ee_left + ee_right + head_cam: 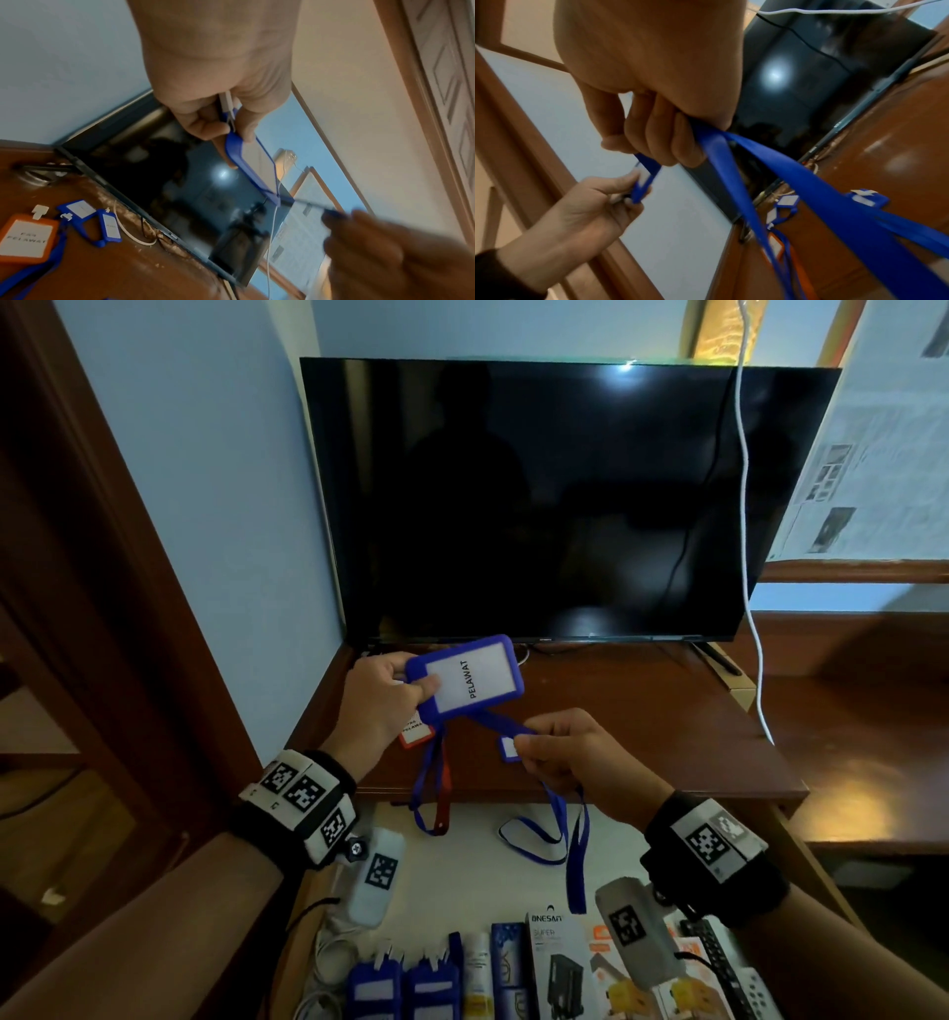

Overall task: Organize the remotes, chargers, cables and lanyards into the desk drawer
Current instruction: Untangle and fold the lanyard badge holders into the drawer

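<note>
My left hand [413, 683] pinches one end of a blue badge holder [470, 677] with a white card reading PELAWAT, raised above the wooden desk [642, 721]. My right hand [531, 744] grips its blue lanyard strap [575, 834], which loops down over the open drawer [462, 860]. In the left wrist view my left hand [218, 117] clamps the holder [254, 162] between thumb and fingers. In the right wrist view my right hand [654, 138] has its fingers curled round the strap [808, 182]. An orange badge [416, 734] and a small blue badge [511, 748] lie on the desk.
A dark TV [539, 505] stands at the back of the desk, and a white cable [744, 505] hangs down its right side. The drawer holds blue badge holders [400, 988], charger boxes [560, 963], a black remote [719, 963] and white cables [328, 963].
</note>
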